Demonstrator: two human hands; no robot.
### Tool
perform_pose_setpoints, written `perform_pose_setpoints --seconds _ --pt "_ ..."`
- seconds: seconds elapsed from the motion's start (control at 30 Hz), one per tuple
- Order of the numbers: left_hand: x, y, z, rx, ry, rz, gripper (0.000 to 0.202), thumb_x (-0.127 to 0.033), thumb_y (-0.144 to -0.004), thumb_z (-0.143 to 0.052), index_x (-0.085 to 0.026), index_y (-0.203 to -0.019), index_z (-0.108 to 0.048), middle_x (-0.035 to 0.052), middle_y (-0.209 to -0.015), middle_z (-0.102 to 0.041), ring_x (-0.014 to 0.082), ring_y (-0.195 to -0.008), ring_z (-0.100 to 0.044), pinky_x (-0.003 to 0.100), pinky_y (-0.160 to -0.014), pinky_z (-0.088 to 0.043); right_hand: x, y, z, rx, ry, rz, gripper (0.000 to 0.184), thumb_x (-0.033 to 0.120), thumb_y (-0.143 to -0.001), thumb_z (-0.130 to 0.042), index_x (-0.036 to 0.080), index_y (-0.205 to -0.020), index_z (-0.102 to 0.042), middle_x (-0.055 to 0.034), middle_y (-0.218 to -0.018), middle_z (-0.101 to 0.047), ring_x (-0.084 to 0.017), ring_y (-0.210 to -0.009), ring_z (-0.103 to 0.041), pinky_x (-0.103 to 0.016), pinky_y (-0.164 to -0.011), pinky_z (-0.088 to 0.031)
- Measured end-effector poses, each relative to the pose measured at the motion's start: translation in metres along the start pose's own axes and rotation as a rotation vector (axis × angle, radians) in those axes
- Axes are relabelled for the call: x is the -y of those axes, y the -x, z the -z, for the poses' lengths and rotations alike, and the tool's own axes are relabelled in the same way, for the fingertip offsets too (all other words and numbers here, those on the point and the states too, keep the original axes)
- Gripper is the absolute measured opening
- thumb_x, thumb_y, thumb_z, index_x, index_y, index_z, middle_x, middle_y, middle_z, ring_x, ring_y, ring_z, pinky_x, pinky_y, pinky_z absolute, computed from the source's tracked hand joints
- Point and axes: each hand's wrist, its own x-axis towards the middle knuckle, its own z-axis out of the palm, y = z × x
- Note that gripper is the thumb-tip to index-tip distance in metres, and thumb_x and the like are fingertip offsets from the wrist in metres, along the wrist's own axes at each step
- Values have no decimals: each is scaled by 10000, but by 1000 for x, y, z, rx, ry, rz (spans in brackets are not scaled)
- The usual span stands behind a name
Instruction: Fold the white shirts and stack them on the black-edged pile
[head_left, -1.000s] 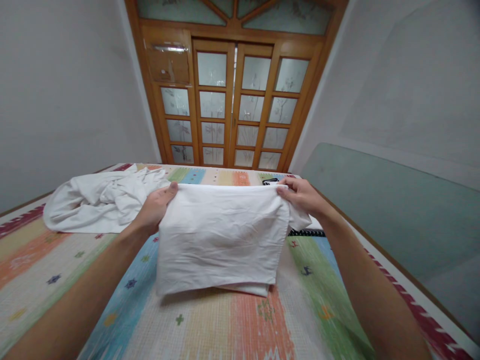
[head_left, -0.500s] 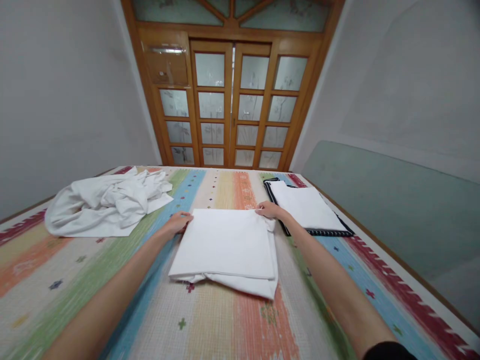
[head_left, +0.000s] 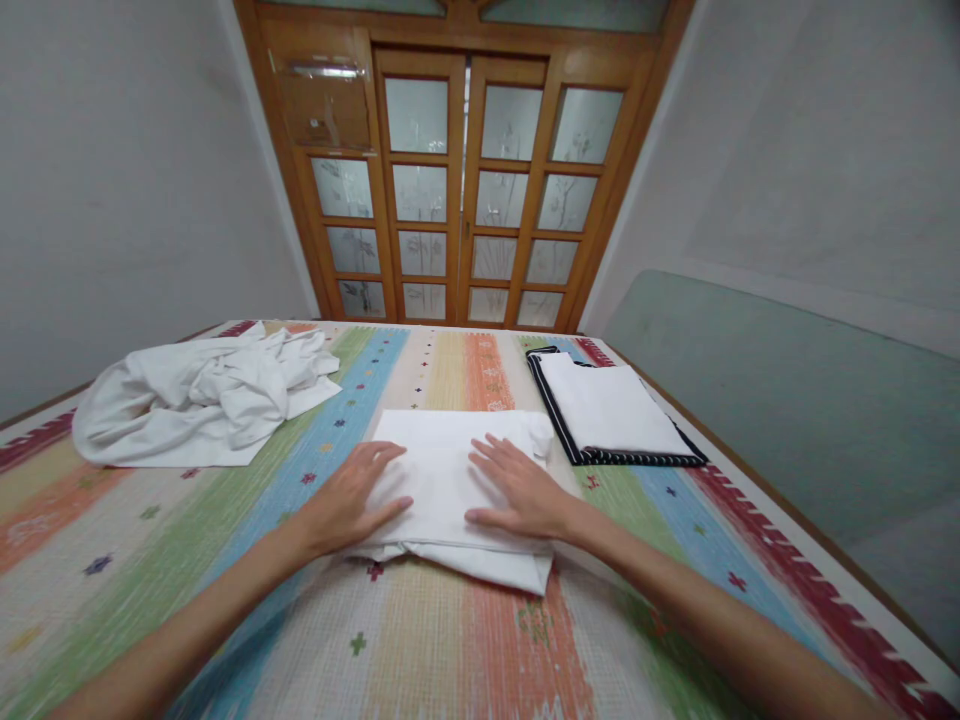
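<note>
A folded white cloth (head_left: 442,465) lies in front of me on the striped tablecloth (head_left: 420,660). Its lower layer sticks out at the near edge and looks wrinkled there and at the right side. Over its left part is my left hand (head_left: 356,500), fingers apart and holding nothing. My right hand (head_left: 521,490) spreads its fingers over the right part of the same cloth. Whether the palms press on the cloth or hover just above it, I cannot tell.
A crumpled white cloth (head_left: 202,400) lies at the far left. On the right sits a folded white piece (head_left: 619,405) on black fabric with white stripes (head_left: 637,460). Walls flank the table, a pale green panel (head_left: 765,380) stands right, and wooden glass doors (head_left: 461,190) are behind.
Both hands have let go of the folded cloth's far corners. They have come nearer and inward, and now spread open over its top. The cloth lies nearly where it was.
</note>
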Motion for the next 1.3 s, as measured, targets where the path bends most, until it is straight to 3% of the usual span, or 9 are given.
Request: perform_pose_setpoints --seconds 0.1,0.17,0.3,0.43,0.63,0.83,1.0,1.1,1.3 --pt "-19 13 -2 146 10 -274 626 -465 -833 -628 -220 -1381 -452 145 -1429 -506 294 -1335 -451 472 -1066 -428 36 18 3 210 -82 48 954 618 -742 -664 70 -1468 -376 -237 -1522 -353 -366 -1424 -297 -504 -1149 -267" --pt "-25 16 -7 179 16 -345 591 -422 -837 -626 -211 -1367 -472 148 -1419 -523 298 -1338 -457 480 -1053 -449 50 20 8 276 -86 50 854 461 -747 -685 55 -1444 -404 -248 -1491 -397 -360 -1393 -355 -487 -1120 -317" --pt "-26 9 -16 183 49 -351 339 -240 -917 -480 -209 -1246 -554 112 -1219 -668 223 -1136 -629 393 -954 -537 53 12 21 306 -48 5 437 187 -799 -541 102 -1227 -580 -201 -1242 -625 -289 -1148 -588 -432 -964 -459" --pt "-28 8 -19 165 27 -319 477 -122 -859 -443 -211 -1326 -480 103 -1220 -668 216 -1129 -637 375 -944 -548 49 13 27 334 -10 -6 434 120 -758 -539 100 -1190 -576 -196 -1171 -649 -280 -1071 -618 -417 -904 -494" --pt "-24 25 -25 206 -87 -321 718 13 -765 -397 -205 -1447 -346 119 -1405 -554 237 -1332 -484 421 -1060 -472 44 36 12 260 -7 9 610 22 -721 -541 52 -1329 -506 -250 -1371 -532 -288 -1281 -511 -432 -1030 -438" --pt "-11 14 -23 185 -99 -273 661 46 -779 -390 -237 -1373 -455 92 -1320 -628 202 -1172 -625 352 -945 -562 27 29 22 261 14 -24 464 6 -773 -511 144 -1200 -626 -139 -1135 -703 -244 -1074 -648 -388 -918 -511" --pt "-7 -9 -6 -133 -181 -388 536 -5 -901 -340 -156 -1404 -448 147 -1365 -582 256 -1299 -521 447 -1046 -506 18 16 45 -74 178 -49 459 -4 -860 -420 149 -1240 -627 -140 -1172 -692 -265 -1168 -610 -468 -983 -497" --pt "-3 -5 -7 -179 -202 -497 532 -54 -945 -356 -143 -1469 -362 157 -1407 -543 270 -1374 -424 473 -1107 -447 16 30 29 -216 228 103 478 41 -929 -375 135 -1376 -520 -149 -1354 -587 -264 -1341 -467 -507 -1099 -418" --pt "5 19 -20 52 -176 -561 488 -107 -976 -370 -192 -1455 -393 117 -1300 -638 209 -1259 -560 375 -1050 -505 6 66 -6 105 140 123 479 113 -950 -372 204 -1395 -523 -92 -1409 -549 -248 -1326 -488 -420 -1112 -437"
